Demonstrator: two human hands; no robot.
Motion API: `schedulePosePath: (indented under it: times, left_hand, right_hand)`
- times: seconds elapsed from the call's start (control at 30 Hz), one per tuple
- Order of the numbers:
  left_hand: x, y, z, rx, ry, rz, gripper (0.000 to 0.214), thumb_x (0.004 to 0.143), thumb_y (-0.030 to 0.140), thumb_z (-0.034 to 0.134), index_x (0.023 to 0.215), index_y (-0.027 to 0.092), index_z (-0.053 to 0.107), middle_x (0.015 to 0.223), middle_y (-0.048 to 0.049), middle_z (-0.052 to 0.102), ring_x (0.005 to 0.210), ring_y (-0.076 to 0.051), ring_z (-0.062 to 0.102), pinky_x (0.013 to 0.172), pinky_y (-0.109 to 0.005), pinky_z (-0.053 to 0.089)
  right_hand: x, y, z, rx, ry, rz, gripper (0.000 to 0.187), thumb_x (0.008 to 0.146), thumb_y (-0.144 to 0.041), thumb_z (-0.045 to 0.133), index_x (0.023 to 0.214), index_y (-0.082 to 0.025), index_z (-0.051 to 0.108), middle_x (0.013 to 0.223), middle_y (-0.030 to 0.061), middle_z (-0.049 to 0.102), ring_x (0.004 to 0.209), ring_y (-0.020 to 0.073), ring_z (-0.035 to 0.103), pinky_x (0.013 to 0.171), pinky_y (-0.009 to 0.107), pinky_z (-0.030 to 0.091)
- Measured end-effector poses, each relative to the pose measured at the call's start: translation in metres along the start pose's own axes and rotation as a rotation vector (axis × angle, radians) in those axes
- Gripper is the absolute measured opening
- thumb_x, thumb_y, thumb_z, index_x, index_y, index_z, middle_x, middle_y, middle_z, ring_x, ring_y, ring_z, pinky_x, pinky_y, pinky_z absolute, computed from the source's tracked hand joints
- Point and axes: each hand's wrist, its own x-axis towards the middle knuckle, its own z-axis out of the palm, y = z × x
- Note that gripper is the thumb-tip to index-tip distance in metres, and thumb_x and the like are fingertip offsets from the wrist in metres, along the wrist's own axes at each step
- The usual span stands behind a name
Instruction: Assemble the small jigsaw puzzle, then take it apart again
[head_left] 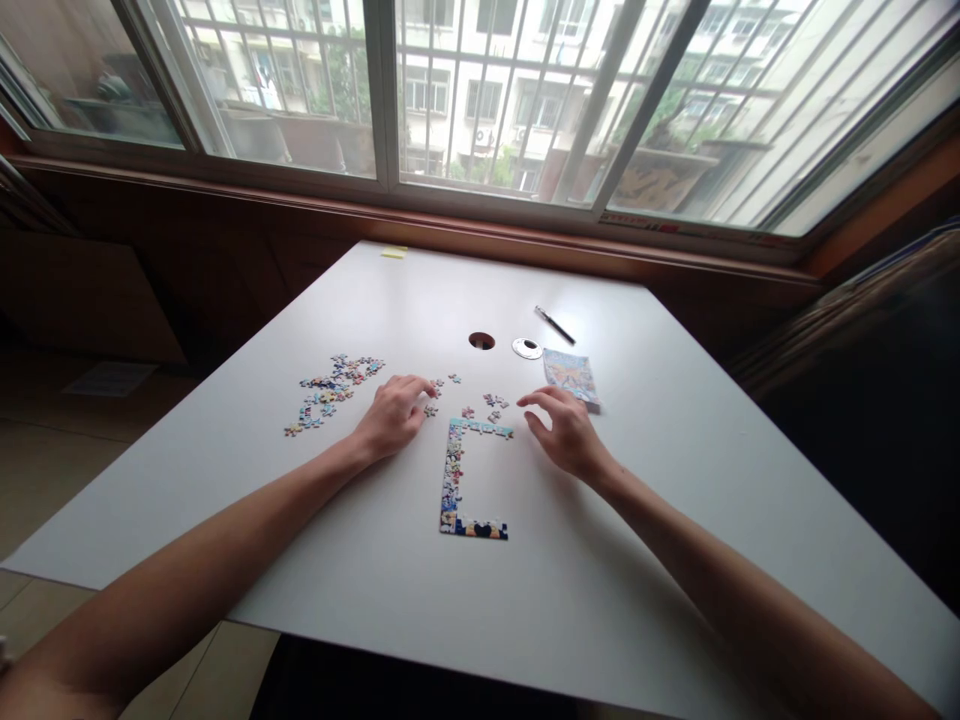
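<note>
A partly joined jigsaw frame [459, 470] lies on the white table [675, 470], with its left side, top edge and part of the bottom edge assembled. My left hand [391, 413] rests palm down just left of it, fingers curled near a loose piece [430, 410]; whether it grips a piece is hidden. My right hand [564, 430] hovers to the right of the frame's top edge, fingers apart and curved, holding nothing. A few loose pieces [493, 401] lie between my hands.
A heap of loose pieces [330, 392] lies to the left. A small puzzle box [571, 376], a silver round cap [526, 348], a cable hole [481, 341] and a pen [555, 325] lie farther back. A yellow note [394, 252] sits at the far edge, below the window.
</note>
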Motion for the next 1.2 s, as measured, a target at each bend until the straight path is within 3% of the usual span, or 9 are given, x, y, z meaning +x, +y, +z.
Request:
schedulePosePath:
  times: [0.13,0.27,0.47,0.63,0.7,0.87,1.03,1.2]
  left_hand:
    - [-0.001,0.001,-0.002,-0.017,0.0,-0.001,0.033,0.078,0.002,0.049,0.101,0.022,0.062,0.115,-0.0047,0.067,0.115,-0.026,0.056,0.102,-0.047,0.041]
    - [-0.001,0.002,-0.002,-0.034,0.006,0.002,0.035,0.076,0.001,0.05,0.101,0.022,0.062,0.114,-0.005,0.067,0.114,-0.026,0.056,0.102,-0.047,0.043]
    - [-0.002,0.003,-0.003,-0.028,0.016,0.013,0.034,0.075,0.001,0.051,0.099,0.021,0.063,0.112,-0.0051,0.067,0.11,-0.025,0.057,0.1,-0.046,0.045]
    - [-0.002,0.004,-0.003,-0.043,0.044,0.1,0.029,0.076,0.0,0.051,0.091,0.021,0.065,0.101,-0.0047,0.067,0.101,-0.023,0.059,0.092,-0.041,0.048]
    - [-0.002,0.007,-0.003,-0.077,0.038,0.196,0.025,0.078,0.002,0.052,0.087,0.02,0.066,0.094,-0.0043,0.067,0.096,-0.022,0.059,0.088,-0.039,0.049]
    - [-0.01,0.034,-0.004,-0.173,-0.165,0.528,0.021,0.081,0.006,0.056,0.086,0.022,0.068,0.089,-0.0024,0.07,0.089,-0.018,0.059,0.087,-0.036,0.047]
    - [-0.033,0.073,-0.002,-0.108,-0.346,0.724,0.016,0.083,0.019,0.064,0.096,0.025,0.071,0.098,-0.0018,0.072,0.094,-0.019,0.059,0.088,-0.036,0.044]
    - [-0.044,0.085,0.004,-0.012,-0.388,0.799,0.02,0.088,0.025,0.064,0.107,0.026,0.069,0.108,-0.0027,0.072,0.101,-0.02,0.06,0.093,-0.037,0.04]
  right_hand:
    - [0.035,-0.003,0.012,-0.097,-0.033,-0.051,0.02,0.089,-0.022,0.062,0.103,-0.03,0.074,0.102,0.0086,0.064,0.098,0.03,0.057,0.088,0.053,0.043]
    - [0.061,-0.006,0.023,-0.11,-0.163,-0.031,0.017,0.083,-0.025,0.072,0.096,-0.034,0.078,0.101,0.0082,0.062,0.097,0.0302,0.056,0.087,0.052,0.042]
    - [0.07,-0.018,0.018,0.055,-0.193,0.079,0.008,0.077,-0.015,0.072,0.079,-0.023,0.074,0.094,0.0067,0.065,0.09,0.0238,0.059,0.08,0.039,0.046]
    - [0.028,-0.032,-0.009,0.23,-0.158,0.141,0.014,0.09,-0.024,0.058,0.1,-0.021,0.068,0.078,0.0009,0.066,0.065,0.0139,0.055,0.063,0.029,0.045]
    - [-0.001,-0.037,-0.02,0.35,-0.186,0.179,0.015,0.091,-0.031,0.059,0.093,-0.021,0.07,0.079,0.002,0.067,0.064,0.0137,0.054,0.06,0.029,0.043]
    - [-0.069,-0.052,-0.036,0.473,-0.321,0.255,0.017,0.089,-0.036,0.066,0.097,-0.023,0.073,0.086,0.0038,0.072,0.072,0.0161,0.062,0.063,0.028,0.048]
    - [-0.1,-0.065,-0.029,0.483,-0.279,0.046,0.011,0.093,-0.024,0.061,0.091,-0.022,0.072,0.088,0.0047,0.072,0.074,0.0148,0.065,0.066,0.026,0.051]
    - [-0.107,-0.066,-0.023,0.5,-0.198,-0.105,0.011,0.092,-0.016,0.062,0.094,-0.02,0.072,0.09,0.0062,0.071,0.078,0.0151,0.067,0.069,0.025,0.053]
